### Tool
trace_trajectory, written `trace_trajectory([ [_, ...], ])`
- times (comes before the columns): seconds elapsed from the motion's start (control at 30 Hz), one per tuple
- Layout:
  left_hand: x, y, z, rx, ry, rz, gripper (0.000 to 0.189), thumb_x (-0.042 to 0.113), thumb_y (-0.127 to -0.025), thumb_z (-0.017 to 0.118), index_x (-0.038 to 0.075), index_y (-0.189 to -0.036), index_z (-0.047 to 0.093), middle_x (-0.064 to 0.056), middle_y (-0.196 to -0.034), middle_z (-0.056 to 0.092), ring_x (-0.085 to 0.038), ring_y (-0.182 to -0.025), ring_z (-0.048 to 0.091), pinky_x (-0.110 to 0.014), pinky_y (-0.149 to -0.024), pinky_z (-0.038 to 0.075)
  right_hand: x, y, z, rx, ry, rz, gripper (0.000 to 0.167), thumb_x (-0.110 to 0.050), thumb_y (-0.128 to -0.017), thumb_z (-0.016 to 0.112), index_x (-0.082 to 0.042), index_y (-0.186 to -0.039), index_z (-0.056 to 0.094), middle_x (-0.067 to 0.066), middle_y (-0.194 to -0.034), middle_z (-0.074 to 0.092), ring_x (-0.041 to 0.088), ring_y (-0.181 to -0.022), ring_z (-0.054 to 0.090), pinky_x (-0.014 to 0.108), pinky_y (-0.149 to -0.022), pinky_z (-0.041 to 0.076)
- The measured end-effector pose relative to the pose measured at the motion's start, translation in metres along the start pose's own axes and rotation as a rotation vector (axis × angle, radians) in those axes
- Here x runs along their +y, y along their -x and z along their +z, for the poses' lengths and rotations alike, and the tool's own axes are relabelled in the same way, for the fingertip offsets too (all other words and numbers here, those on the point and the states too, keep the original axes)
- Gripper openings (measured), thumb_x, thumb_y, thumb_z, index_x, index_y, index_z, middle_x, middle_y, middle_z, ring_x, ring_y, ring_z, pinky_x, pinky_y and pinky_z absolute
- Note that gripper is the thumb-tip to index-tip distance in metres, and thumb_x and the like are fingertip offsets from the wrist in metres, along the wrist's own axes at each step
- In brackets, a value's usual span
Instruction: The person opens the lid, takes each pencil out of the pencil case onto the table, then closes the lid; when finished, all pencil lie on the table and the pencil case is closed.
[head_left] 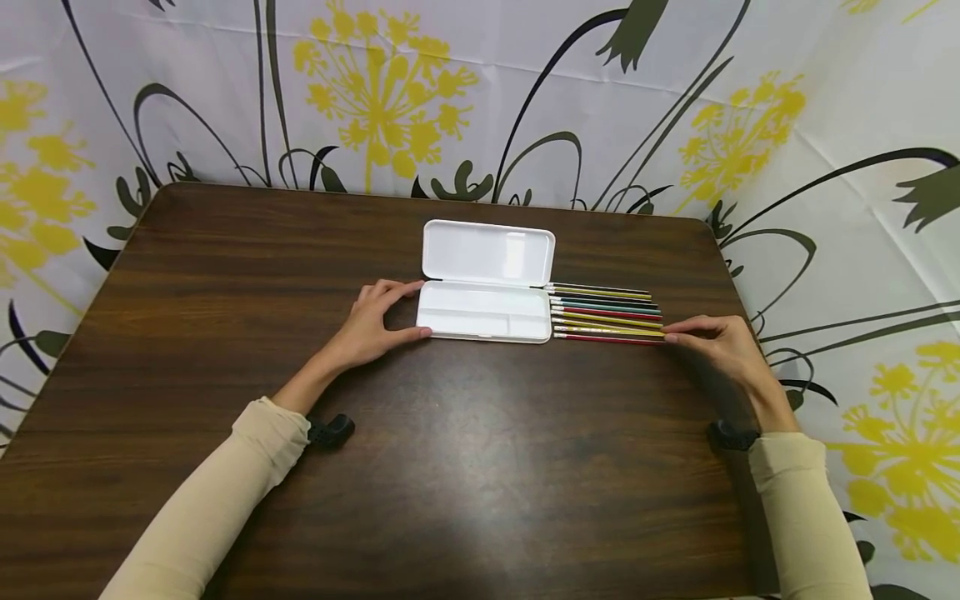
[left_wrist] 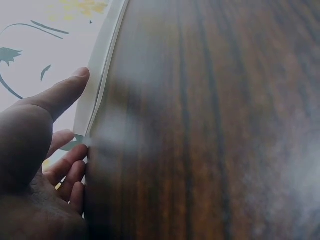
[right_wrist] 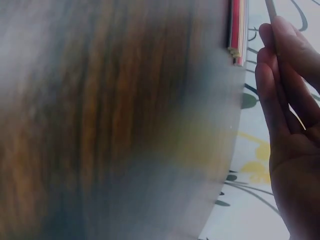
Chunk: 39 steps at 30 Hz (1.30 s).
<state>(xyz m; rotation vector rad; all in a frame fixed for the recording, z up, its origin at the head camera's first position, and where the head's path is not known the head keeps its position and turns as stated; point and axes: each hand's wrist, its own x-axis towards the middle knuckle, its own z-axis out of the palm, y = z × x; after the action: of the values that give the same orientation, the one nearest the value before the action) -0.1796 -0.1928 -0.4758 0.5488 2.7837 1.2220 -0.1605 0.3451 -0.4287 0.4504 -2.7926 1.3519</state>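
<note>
An open white pencil case (head_left: pixel 546 315) lies on the table, its lid (head_left: pixel 487 252) folded back on the far side. Its tray has shallow compartments. My left hand (head_left: pixel 367 323) holds the case by its left end, thumb at the near corner and index finger at the far corner. A row of several pencils (head_left: pixel 606 302) in yellow, red, green and black lies just right of the case. At the row's right end, the thumb and fingers of my right hand (head_left: pixel 712 346) pinch one pencil (right_wrist: pixel 270 7), which looks yellow in the head view.
The dark wooden table (head_left: pixel 487 467) has its far edge behind the lid and its right edge near my right hand. A white cloth (head_left: pixel 240 83) with yellow flowers hangs behind and beside it. Each wrist bears a black band (head_left: pixel 330 432).
</note>
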Motion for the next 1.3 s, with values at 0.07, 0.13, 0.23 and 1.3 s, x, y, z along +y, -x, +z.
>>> trace_trajectory([
  [0.07,0.0,0.001,0.001,-0.002,0.001,0.001,0.079,0.042,-0.081,0.08,0.018,-0.148,0.045,-0.013,-0.136,0.043,-0.034,-0.123,0.032,-0.058,-0.101,0.023,-0.002,-0.001,0.003,0.001,0.016,-0.016,0.015,0.004,-0.083,0.075,0.004,-0.098,0.076,0.02,-0.095,0.07,0.02,-0.088,0.063,0.017,-0.075,0.046],
  [0.13,0.0,0.001,0.001,-0.002,0.001,-0.003,0.079,0.042,-0.082,0.08,0.018,-0.149,0.045,-0.013,-0.136,0.043,-0.034,-0.123,0.032,-0.059,-0.101,0.023,0.008,-0.004,0.006,0.015,0.034,-0.033,0.015,0.005,-0.082,0.076,0.003,-0.096,0.076,0.019,-0.095,0.07,0.019,-0.086,0.062,0.016,-0.073,0.045],
  [0.23,0.0,0.001,0.0,0.001,-0.004,-0.007,0.079,0.043,-0.082,0.08,0.019,-0.149,0.045,-0.013,-0.136,0.043,-0.034,-0.123,0.032,-0.058,-0.1,0.024,0.022,-0.008,0.01,0.033,0.074,-0.058,0.016,0.004,-0.08,0.078,-0.002,-0.095,0.078,0.015,-0.094,0.071,0.015,-0.085,0.061,0.014,-0.072,0.044],
  [1.3,0.001,0.003,-0.001,0.014,-0.009,0.019,0.078,0.041,-0.082,0.08,0.018,-0.148,0.046,-0.013,-0.133,0.045,-0.034,-0.12,0.034,-0.057,-0.1,0.025,-0.074,-0.127,0.116,0.047,-0.005,0.044,0.042,-0.021,-0.101,0.057,-0.002,-0.138,0.054,0.015,-0.126,0.063,0.029,-0.106,0.064,0.043,-0.087,0.05],
])
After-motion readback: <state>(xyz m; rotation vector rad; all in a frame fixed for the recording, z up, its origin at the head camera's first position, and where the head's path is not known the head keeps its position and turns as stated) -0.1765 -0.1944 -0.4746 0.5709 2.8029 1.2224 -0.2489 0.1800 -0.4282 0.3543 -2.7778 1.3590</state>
